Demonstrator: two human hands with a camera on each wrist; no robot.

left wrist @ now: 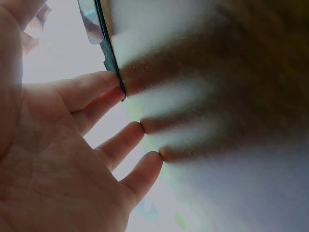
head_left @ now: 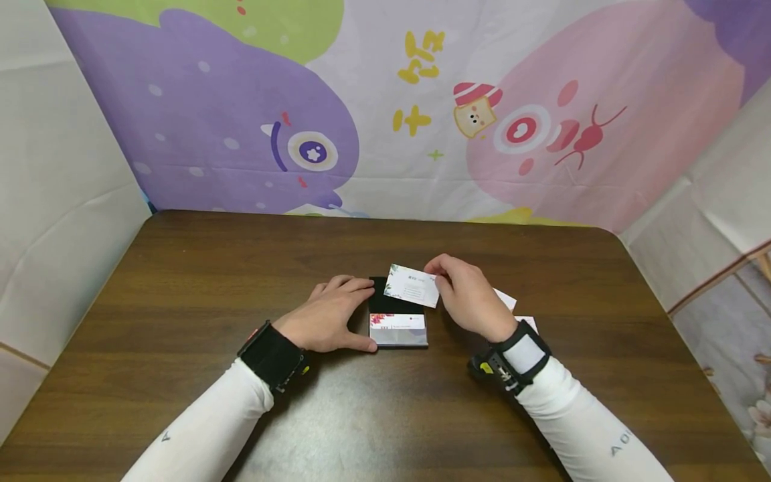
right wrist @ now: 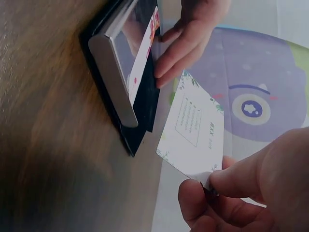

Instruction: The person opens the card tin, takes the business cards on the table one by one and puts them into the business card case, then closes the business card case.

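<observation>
While the left hand [head_left: 328,313] lies flat on the brown wood-grain table [head_left: 181,301] with straight, slightly spread fingers [left wrist: 104,89], its fingertips and thumb touch the 9 o'clock edge of the card holder [head_left: 397,321], a flat black rectangular case near the table's middle. Its lower half carries a smooth, rounded metal pocket [right wrist: 113,77], in which a card with a pink floral corner [head_left: 397,321] sits. At 1 o'clock from the holder, the right hand [head_left: 472,301] pinches one corner of a white business card [head_left: 413,286] between thumb and curled fingers [right wrist: 198,200]; this thin rectangular card is tilted, clear of the table, and overlaps the holder's upper right corner in the head view. Small print and a green leaf border are visible on it, but the text is too small to read. More white cards [head_left: 506,299] lie at 3 o'clock from the holder, mostly hidden behind the right hand. Left wrist view is blurred, showing only the holder's thin dark edge. Both forearms wear white sleeves and black wrist straps.
</observation>
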